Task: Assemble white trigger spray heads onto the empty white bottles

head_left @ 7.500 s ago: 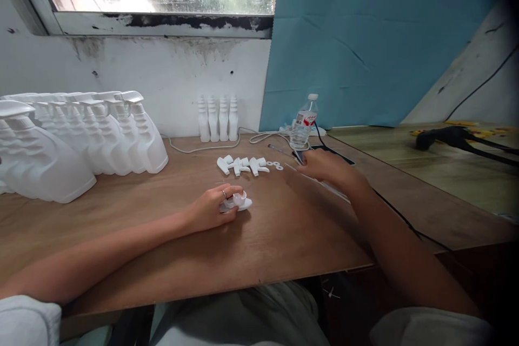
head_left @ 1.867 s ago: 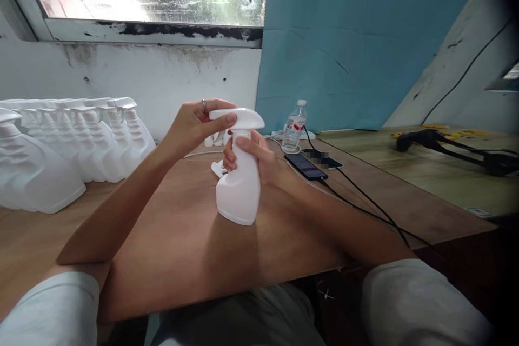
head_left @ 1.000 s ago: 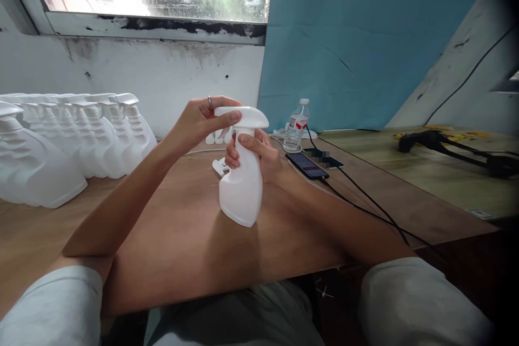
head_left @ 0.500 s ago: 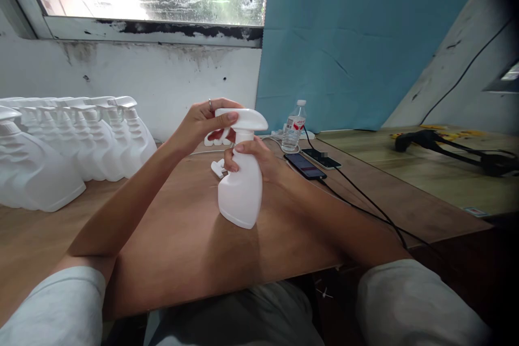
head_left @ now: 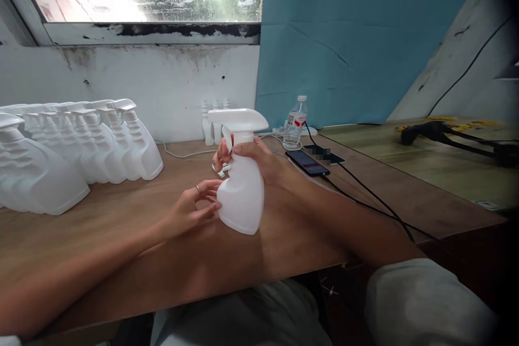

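A white spray bottle (head_left: pixel 243 194) with its trigger head (head_left: pixel 238 119) on top stands tilted just above the wooden table (head_left: pixel 121 221). My right hand (head_left: pixel 251 157) is wrapped around the bottle's neck below the trigger head. My left hand (head_left: pixel 190 211) is low by the bottle's base, its fingertips touching the bottle's lower left side, fingers apart. A ring shows on one finger.
A row of several finished white spray bottles (head_left: pixel 73 151) lines the left of the table. Loose trigger heads (head_left: pixel 219 170) lie behind the held bottle; small white bottles (head_left: pixel 213 119) stand by the wall. A water bottle (head_left: pixel 292 130), two phones (head_left: pixel 314 161) and black cables (head_left: pixel 377 200) lie to the right.
My left hand has let go of the trigger head and dropped to the bottle's base. The right hand still grips the neck, and the bottle has turned a little.
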{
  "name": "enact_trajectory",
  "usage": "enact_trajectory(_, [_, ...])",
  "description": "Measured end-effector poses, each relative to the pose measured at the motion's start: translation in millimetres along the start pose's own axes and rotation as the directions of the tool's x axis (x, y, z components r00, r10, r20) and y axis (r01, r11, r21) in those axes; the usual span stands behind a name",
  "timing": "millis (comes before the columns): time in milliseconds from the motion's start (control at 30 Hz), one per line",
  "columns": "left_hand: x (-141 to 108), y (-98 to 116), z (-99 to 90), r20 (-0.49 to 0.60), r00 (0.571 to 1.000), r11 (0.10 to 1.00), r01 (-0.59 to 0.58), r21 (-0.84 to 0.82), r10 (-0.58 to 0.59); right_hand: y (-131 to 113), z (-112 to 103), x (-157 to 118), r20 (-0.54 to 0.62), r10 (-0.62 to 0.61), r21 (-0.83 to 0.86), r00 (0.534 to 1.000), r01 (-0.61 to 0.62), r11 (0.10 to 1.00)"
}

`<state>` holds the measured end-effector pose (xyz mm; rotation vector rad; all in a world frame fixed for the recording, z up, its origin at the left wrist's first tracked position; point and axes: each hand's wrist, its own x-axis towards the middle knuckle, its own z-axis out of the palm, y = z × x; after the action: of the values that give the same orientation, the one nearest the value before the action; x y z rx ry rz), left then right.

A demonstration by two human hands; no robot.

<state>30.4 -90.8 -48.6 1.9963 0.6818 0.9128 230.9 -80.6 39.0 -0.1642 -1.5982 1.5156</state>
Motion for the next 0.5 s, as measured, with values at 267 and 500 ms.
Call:
enact_trajectory(267, [-32.3,20.3,-15.8,-0.072,0.997,0.962,0.038,0.270,-0.019,6.0,20.9,1.6,0.119,0.027,-0.152,0.993,-0.009,0.988])
enact_trajectory(500, [-105.4,17.9,-99.3,-0.640,0.735,0.600,0.622,0.504,-0.224,18.0,-17.2,-30.0,-0.017,0.017,-0.601,1.000,-0.024,0.799])
